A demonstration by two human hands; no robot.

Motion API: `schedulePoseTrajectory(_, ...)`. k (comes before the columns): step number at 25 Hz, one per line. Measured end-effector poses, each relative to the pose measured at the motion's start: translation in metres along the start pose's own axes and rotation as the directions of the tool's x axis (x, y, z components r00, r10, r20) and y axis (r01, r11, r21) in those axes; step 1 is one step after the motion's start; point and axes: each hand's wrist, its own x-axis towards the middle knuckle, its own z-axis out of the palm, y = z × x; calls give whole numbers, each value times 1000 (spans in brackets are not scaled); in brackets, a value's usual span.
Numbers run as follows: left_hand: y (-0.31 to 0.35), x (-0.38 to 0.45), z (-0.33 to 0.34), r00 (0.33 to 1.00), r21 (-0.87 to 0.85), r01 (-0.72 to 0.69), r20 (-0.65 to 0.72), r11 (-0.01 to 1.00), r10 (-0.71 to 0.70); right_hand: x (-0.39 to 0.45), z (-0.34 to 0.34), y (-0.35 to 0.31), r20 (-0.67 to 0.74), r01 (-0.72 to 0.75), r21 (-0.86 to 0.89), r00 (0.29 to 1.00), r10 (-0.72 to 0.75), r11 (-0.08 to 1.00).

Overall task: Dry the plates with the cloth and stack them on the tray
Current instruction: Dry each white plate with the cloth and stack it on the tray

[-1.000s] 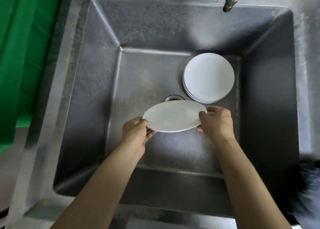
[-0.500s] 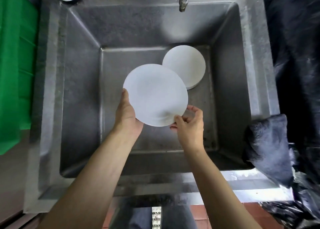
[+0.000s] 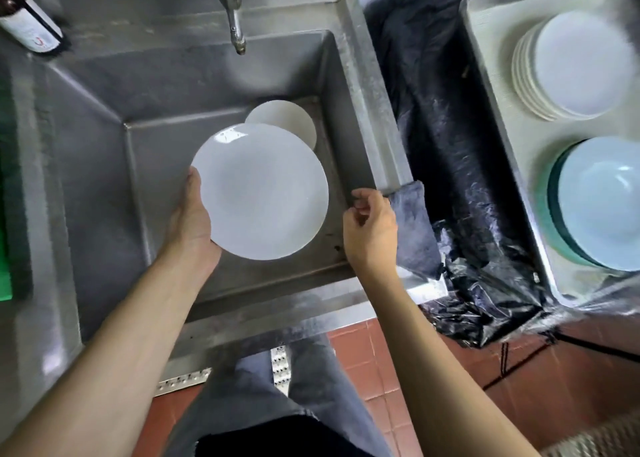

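Since half a second ago our right hand (image 3: 370, 229) let go of the plate (image 3: 259, 191), fingers loosely curled, empty, beside the cloth (image 3: 414, 228). Left hand (image 3: 192, 219) grips plate over sink (image 3: 360, 86). Next: grab cloth, wipe, stack on tray (image 3: 498, 86).

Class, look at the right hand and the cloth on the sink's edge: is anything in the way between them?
Nothing visible. The right hand is empty, fingers loosely curled, right beside the cloth draped over the sink rim. The left hand holds the plate off to the side.
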Motion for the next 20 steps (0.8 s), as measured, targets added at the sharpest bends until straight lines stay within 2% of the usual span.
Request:
schedulePoseTrajectory(3, 3, -17, 10, 999, 29, -4, 52, 1000, 3, 8, -21, 23, -121, 68, -189, 988, -92, 980)
schedulePoseTrajectory(5, 7, -27, 18, 997, 19, -16, 77, 1000, 14, 14, -31, 41, -140, 22, -249, 988, -59, 968)
schedulePoseTrajectory(8, 13, -39, 28, 995, 8, -41, 92, 999, 40, 21, -39, 74, -6, -70, -325, 997, 72, 943)
schedulePoseTrajectory(10, 17, -45, 32, 994, 1, -48, 99, 999, 47, 21, -41, 96, 85, 0, -389, 996, 36, 921)
schedulePoseTrajectory(12, 20, -49, 33, 993, 14, -43, 113, 999, 41, 21, -39, 110, 91, 87, -403, 994, -55, 911)
schedulePoseTrajectory(16, 28, -61, 30, 993, 21, -62, 98, 998, 60, 27, -31, 114, -42, 87, -265, 994, -102, 960)
schedulePoseTrajectory(18, 34, -67, 28, 992, 18, -98, 87, 995, 96, 30, -34, 112, -97, 69, -102, 992, -79, 992)
schedulePoseTrajectory(20, 42, -74, 26, 989, 18, -125, 83, 992, 123, 33, -43, 94, -139, -1, 86, 990, 13, 996)
